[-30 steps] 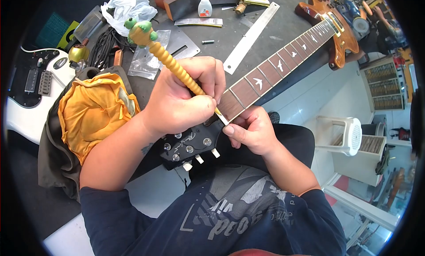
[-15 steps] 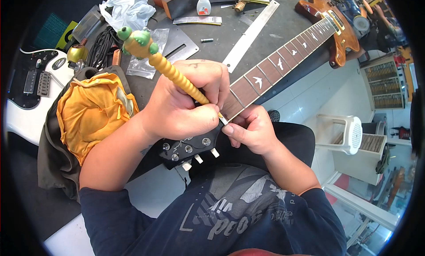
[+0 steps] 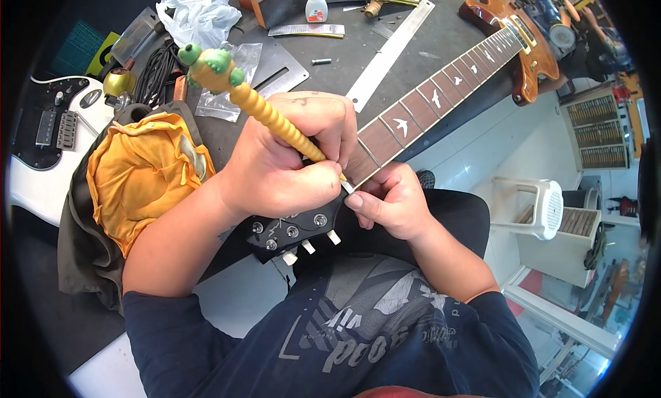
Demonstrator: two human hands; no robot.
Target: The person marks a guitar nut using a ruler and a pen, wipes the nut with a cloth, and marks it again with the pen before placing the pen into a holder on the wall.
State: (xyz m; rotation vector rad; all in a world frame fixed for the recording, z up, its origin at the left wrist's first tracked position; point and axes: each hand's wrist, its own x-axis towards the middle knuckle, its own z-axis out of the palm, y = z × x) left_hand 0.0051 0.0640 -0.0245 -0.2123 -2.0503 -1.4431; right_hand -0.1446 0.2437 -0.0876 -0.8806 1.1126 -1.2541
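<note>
My left hand [image 3: 296, 153] is closed around a yellow ribbed novelty pen [image 3: 265, 114], topped by a figure with green knobs. Its point reaches the white nut [image 3: 348, 186] at the end of the guitar neck; whether it touches I cannot tell. My right hand [image 3: 392, 202] grips the neck beside the nut, thumb on the near edge and fingers curled underneath. The electric guitar [image 3: 537, 57] has a brown body, bird inlays on its fretboard [image 3: 420, 105], and a black headstock [image 3: 292, 231] with pale tuner buttons, partly hidden under my left hand.
A steel ruler [image 3: 392, 57], glue bottle [image 3: 317, 7], slotted metal plate [image 3: 282, 71] and small bolt [image 3: 321, 61] lie on the dark bench. An orange cloth [image 3: 144, 181] and a white guitar [image 3: 34, 164] are at left. A white stool [image 3: 547, 208] stands on the floor at right.
Almost nothing differs. The pen's figured top has tilted slightly to the left; both hands keep their places.
</note>
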